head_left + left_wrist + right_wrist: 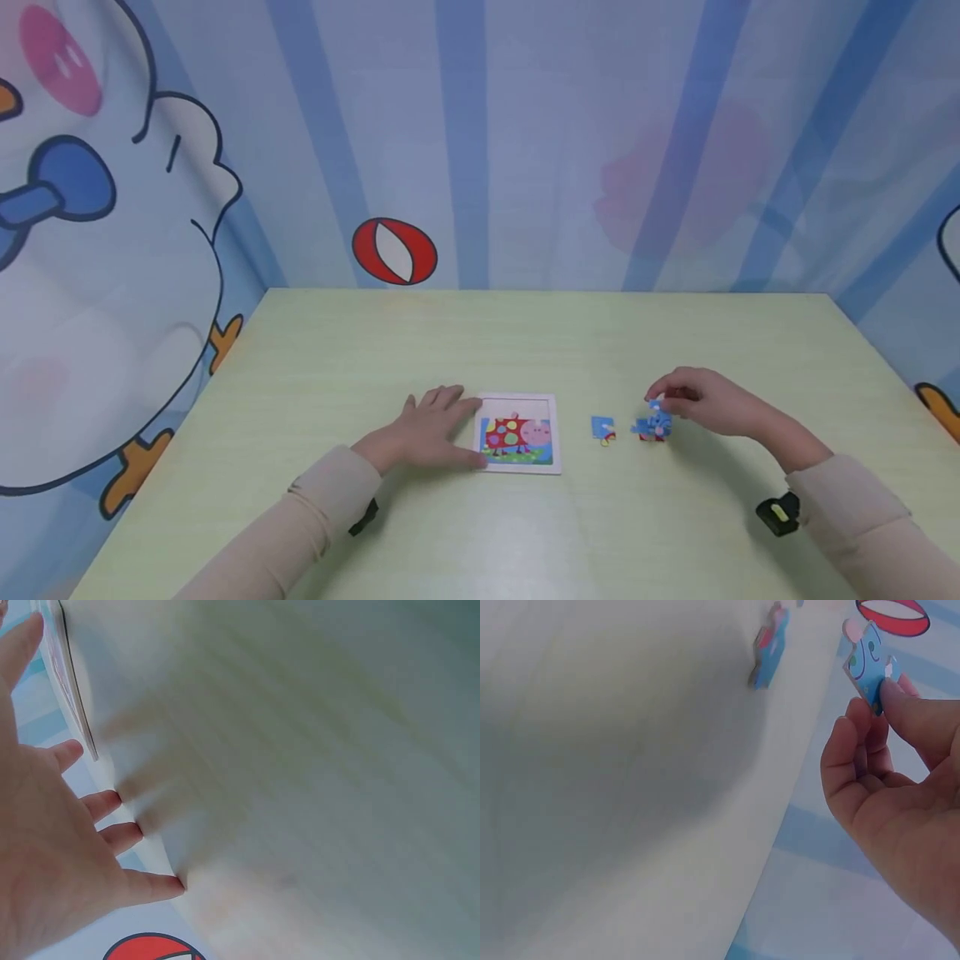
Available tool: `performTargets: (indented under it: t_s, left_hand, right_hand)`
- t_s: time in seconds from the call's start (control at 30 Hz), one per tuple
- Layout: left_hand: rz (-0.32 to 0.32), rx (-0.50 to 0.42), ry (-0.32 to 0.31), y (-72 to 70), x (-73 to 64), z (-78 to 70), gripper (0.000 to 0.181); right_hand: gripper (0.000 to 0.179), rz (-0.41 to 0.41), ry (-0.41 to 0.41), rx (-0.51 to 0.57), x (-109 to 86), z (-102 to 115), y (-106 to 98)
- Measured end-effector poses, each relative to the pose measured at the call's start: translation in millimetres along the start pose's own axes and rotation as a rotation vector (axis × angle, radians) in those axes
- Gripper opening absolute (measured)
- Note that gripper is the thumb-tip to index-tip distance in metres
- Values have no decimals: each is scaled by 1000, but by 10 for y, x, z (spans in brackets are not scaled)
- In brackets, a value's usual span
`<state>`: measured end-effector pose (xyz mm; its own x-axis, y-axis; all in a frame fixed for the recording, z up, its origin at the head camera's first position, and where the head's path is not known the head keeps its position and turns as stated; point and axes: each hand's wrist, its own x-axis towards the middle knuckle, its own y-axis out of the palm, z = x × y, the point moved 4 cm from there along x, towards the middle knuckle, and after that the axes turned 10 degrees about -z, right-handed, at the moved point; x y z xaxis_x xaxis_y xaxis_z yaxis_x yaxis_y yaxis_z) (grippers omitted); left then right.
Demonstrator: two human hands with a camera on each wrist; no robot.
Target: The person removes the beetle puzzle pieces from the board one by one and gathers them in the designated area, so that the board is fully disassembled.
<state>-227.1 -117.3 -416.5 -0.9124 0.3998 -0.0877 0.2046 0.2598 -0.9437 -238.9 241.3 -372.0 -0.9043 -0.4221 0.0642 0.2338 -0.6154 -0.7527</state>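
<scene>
A square white-framed puzzle tray (517, 469) lies on the table, its lower part filled with a picture of a pink pig and a red spotted body. Along its left edge my left hand (427, 429) is spread, thumb and index fingertip right at the frame; other fingertips touch the table in the left wrist view. My right hand (900, 780) pinches a blue patterned puzzle piece (866, 664) between thumb and fingers, raised off the table. Close under it in the head view are blue and red puzzle pieces (651, 430), partly overlapped by the held one.
A loose blue puzzle piece (602, 427) with red and yellow lies between the tray and my right hand. The pale table (375, 342) ends at a blue striped backdrop (540, 150) printed with cartoon figures. A black wrist device (780, 512) hangs beneath the right sleeve.
</scene>
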Motion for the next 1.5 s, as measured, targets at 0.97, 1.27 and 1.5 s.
performTargets:
  t_s: [0.97, 1.27, 1.5]
  left_hand:
    - [7, 15, 1, 18, -45, 5, 84]
    - [7, 17, 3, 24, -33, 8, 85]
    - [10, 21, 2, 16, -25, 2, 85]
  right_hand:
    - [18, -4, 105, -134, -174, -511, -13]
    - [13, -7, 101, -151, -162, -502, 5]
    - [11, -23, 100, -172, -152, -545, 8]
